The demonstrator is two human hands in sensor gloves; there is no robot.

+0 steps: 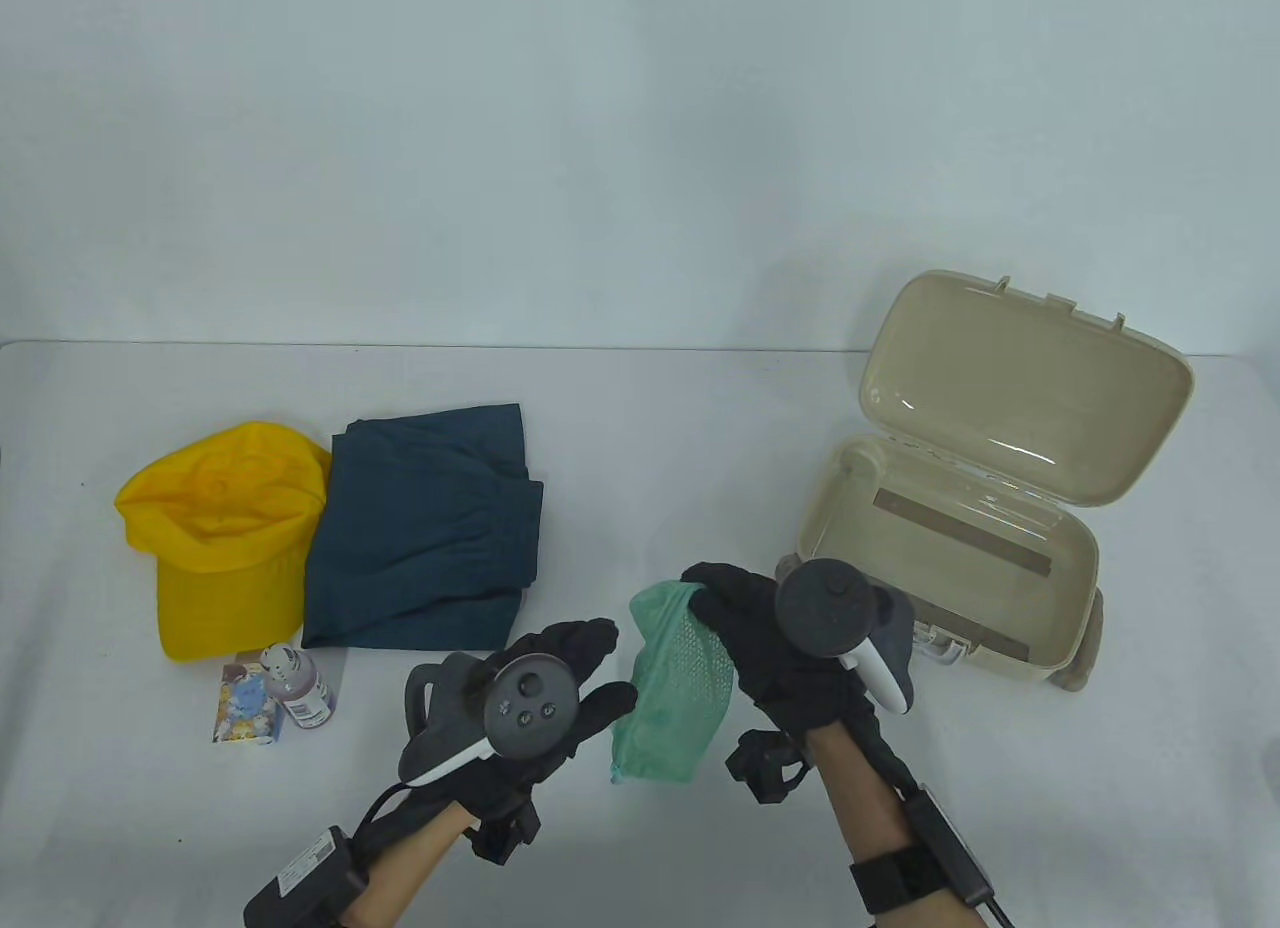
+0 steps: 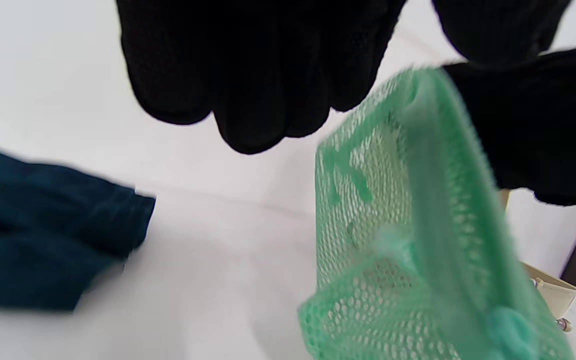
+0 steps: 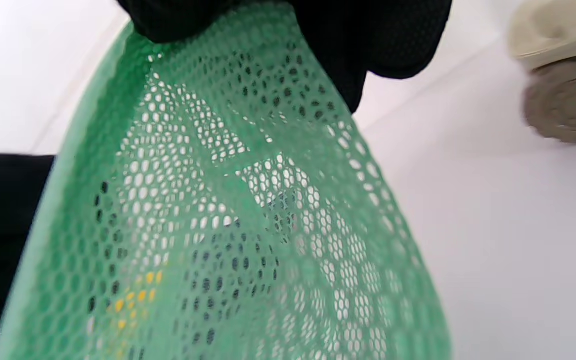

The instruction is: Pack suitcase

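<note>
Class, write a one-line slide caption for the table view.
Right hand lifts a green mesh pouch near the open beige suitcase; left hand open beside it.

Right hand (image 1: 770, 638) clenched, left hand (image 1: 545, 693) spread.

A staged recording setup, lab-like: a bare white table (image 1: 640, 418) against a plain white wall (image 1: 600, 148), with only a few props laid out.

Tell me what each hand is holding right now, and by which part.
The right hand grips the green mesh pouch by its upper edge. The left hand holds nothing; its fingers hang beside the pouch.
</note>
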